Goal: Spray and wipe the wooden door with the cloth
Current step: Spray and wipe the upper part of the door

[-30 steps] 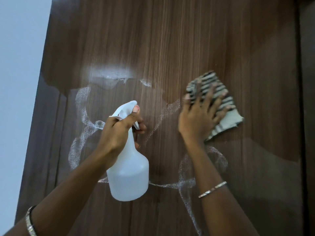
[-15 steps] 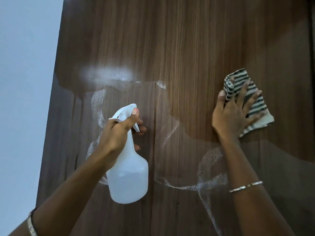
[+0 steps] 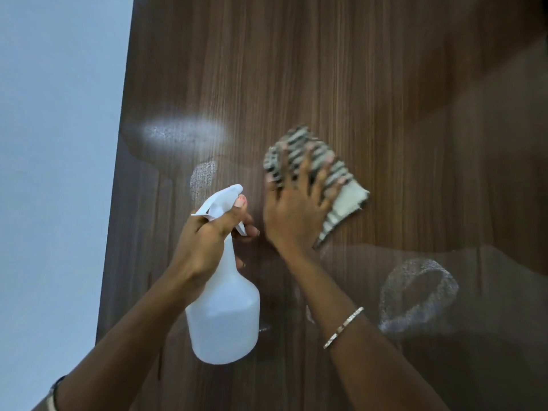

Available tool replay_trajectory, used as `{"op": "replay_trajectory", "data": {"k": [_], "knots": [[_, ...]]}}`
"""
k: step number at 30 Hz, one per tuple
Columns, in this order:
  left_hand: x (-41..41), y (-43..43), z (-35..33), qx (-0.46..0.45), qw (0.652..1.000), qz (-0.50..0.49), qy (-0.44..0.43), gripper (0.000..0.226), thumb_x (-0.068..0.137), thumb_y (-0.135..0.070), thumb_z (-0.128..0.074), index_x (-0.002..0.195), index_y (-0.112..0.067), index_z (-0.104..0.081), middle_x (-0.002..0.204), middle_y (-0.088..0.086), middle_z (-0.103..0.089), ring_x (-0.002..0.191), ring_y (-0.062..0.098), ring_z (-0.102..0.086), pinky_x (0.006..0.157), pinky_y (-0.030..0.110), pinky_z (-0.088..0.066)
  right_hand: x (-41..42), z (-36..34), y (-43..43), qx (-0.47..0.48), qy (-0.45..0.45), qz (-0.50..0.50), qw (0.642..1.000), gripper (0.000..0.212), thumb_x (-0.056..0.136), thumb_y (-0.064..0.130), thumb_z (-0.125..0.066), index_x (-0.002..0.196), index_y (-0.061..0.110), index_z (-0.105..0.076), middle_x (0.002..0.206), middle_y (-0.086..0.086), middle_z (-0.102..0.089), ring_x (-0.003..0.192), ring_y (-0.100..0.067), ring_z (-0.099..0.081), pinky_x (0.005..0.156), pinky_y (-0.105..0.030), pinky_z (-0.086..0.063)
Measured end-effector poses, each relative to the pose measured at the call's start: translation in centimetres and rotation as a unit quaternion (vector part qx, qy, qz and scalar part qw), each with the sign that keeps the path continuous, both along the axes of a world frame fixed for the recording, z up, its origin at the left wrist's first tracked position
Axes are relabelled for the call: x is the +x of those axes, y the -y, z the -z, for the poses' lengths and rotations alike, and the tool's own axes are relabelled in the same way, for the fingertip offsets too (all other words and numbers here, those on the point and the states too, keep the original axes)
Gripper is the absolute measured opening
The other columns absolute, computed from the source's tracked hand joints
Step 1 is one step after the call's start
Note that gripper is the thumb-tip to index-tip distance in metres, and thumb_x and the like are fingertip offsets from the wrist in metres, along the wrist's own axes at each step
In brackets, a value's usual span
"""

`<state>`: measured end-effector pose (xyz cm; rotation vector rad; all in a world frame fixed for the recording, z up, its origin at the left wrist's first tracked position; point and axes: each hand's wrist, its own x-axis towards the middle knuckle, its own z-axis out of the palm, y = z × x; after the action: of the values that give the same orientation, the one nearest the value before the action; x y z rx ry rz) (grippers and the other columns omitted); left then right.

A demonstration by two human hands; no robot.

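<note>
Pale wall [image 3: 56, 173] runs down the left, right up against the wooden door's [image 3: 341, 69] left edge. Left hand [image 3: 207, 241] is wrapped around the neck of a white spray bottle [image 3: 225, 318], thumb up on the sprayer head. Just beside it, the right hand [image 3: 296, 209] has fingers spread flat, pressing the striped cloth [image 3: 341, 191] onto the door around its middle. It's blurry there. Foamy spray marks [image 3: 418, 295] sit lower right.

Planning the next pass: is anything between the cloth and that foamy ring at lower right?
Nothing visible does. The right hand presses the striped cloth flat on the door; only bare wet wood lies between it and the foamy ring. The spray bottle, in the left hand, is on the opposite side.
</note>
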<state>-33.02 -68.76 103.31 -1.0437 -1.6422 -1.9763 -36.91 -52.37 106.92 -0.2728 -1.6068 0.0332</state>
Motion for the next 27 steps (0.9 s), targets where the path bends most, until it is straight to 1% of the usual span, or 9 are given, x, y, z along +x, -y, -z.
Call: {"op": "replay_trajectory", "data": {"k": [2, 4, 6, 8, 11, 14, 18, 22, 27], "knots": [[-0.3, 0.4, -0.1, 0.004, 1.0, 0.022, 0.004, 0.041, 0.097, -0.043, -0.059, 0.113, -0.007, -0.068, 0.091, 0.015, -0.074, 0.088, 0.027, -0.072, 0.055, 0.037, -0.053, -0.8, 1.1, 1.8, 0.115, 0.047, 0.016, 0.992, 0.063, 0.107, 0.062, -0.023, 0.166, 0.04, -0.014, 0.175, -0.001, -0.003, 0.16, -0.036, 0.005, 0.124, -0.066, -0.001], [-0.5, 1.1, -0.1, 0.002, 1.0, 0.027, 0.0, 0.038, 0.096, -0.044, -0.059, 0.109, -0.009, -0.069, 0.089, 0.014, -0.075, 0.087, 0.025, -0.073, 0.055, 0.038, -0.054, -0.2, 0.8, 1.0, 0.149, 0.088, -0.019, 0.985, 0.061, 0.107, 0.059, -0.032, 0.164, 0.046, -0.014, 0.175, 0.007, 0.001, 0.161, -0.028, 0.01, 0.125, -0.067, -0.006], [-0.7, 2.1, 0.0, 0.004, 1.0, 0.029, -0.005, 0.037, 0.095, -0.044, -0.059, 0.112, -0.013, -0.068, 0.088, 0.012, -0.075, 0.085, 0.022, -0.073, 0.054, 0.037, -0.056, 1.1, -0.8, -1.0, 0.096, 0.107, -0.072, 0.987, 0.057, 0.107, 0.06, -0.032, 0.161, 0.056, -0.012, 0.174, 0.014, 0.006, 0.16, -0.022, 0.013, 0.121, -0.066, -0.012], [-1.3, 3.3, 0.2, -0.001, 1.0, 0.016, -0.014, 0.034, 0.095, -0.046, -0.056, 0.104, -0.017, -0.069, 0.086, 0.006, -0.075, 0.083, 0.02, -0.073, 0.054, 0.034, -0.058, 2.6, -2.3, -3.7, 0.008, 0.063, -0.036, 0.997, 0.055, 0.106, 0.064, -0.021, 0.157, 0.06, -0.002, 0.174, 0.011, 0.006, 0.16, -0.024, 0.011, 0.123, -0.067, -0.002], [-2.0, 5.2, 0.3, -0.008, 1.0, 0.0, -0.021, 0.026, 0.097, -0.046, -0.052, 0.082, -0.032, -0.068, 0.08, -0.003, -0.075, 0.082, 0.02, -0.072, 0.064, 0.032, -0.059, 4.4, -3.3, -6.4, -0.162, -0.033, -0.024, 0.986, 0.058, 0.108, 0.06, -0.018, 0.159, 0.042, 0.003, 0.175, 0.005, 0.002, 0.161, -0.026, 0.01, 0.124, -0.065, 0.007], [-2.9, 6.9, 0.4, -0.012, 1.0, -0.01, -0.025, 0.024, 0.097, -0.047, -0.051, 0.086, -0.033, -0.067, 0.077, -0.007, -0.074, 0.084, 0.023, -0.071, 0.069, 0.035, -0.057, 3.4, -4.0, -4.7, -0.25, -0.063, -0.017, 0.966, 0.059, 0.109, 0.058, -0.017, 0.164, 0.041, -0.005, 0.175, 0.004, 0.005, 0.16, -0.029, 0.014, 0.123, -0.065, 0.007], [-3.9, 8.4, 0.1, -0.009, 1.0, 0.007, -0.026, 0.021, 0.098, -0.045, -0.054, 0.096, -0.028, -0.066, 0.078, -0.004, -0.074, 0.087, 0.027, -0.072, 0.061, 0.037, -0.056, -0.5, -4.4, 3.9, -0.134, -0.04, -0.015, 0.99, 0.062, 0.108, 0.058, -0.024, 0.165, 0.038, -0.016, 0.175, -0.002, -0.006, 0.16, -0.037, 0.002, 0.124, -0.065, 0.006], [-4.0, 9.6, -0.1, 0.012, 0.999, 0.037, -0.02, 0.023, 0.098, -0.042, -0.059, 0.101, -0.022, -0.068, 0.082, 0.006, -0.073, 0.093, 0.033, -0.072, 0.054, 0.037, -0.054, -2.8, -3.5, 8.5, 0.003, 0.066, -0.014, 0.998, 0.058, 0.108, 0.062, -0.022, 0.162, 0.051, -0.005, 0.174, 0.008, 0.01, 0.159, -0.028, 0.015, 0.124, -0.062, 0.011], [-4.9, 11.2, 0.3, -0.004, 0.999, 0.035, -0.002, 0.026, 0.097, -0.044, -0.057, 0.095, -0.021, -0.068, 0.086, 0.003, -0.075, 0.092, 0.031, -0.073, 0.061, 0.039, -0.058, 1.5, -4.0, 0.6, -0.12, 0.033, -0.022, 0.992, 0.066, 0.105, 0.068, -0.027, 0.163, 0.046, -0.006, 0.174, 0.009, 0.007, 0.16, -0.023, 0.007, 0.123, -0.063, 0.001]]}}
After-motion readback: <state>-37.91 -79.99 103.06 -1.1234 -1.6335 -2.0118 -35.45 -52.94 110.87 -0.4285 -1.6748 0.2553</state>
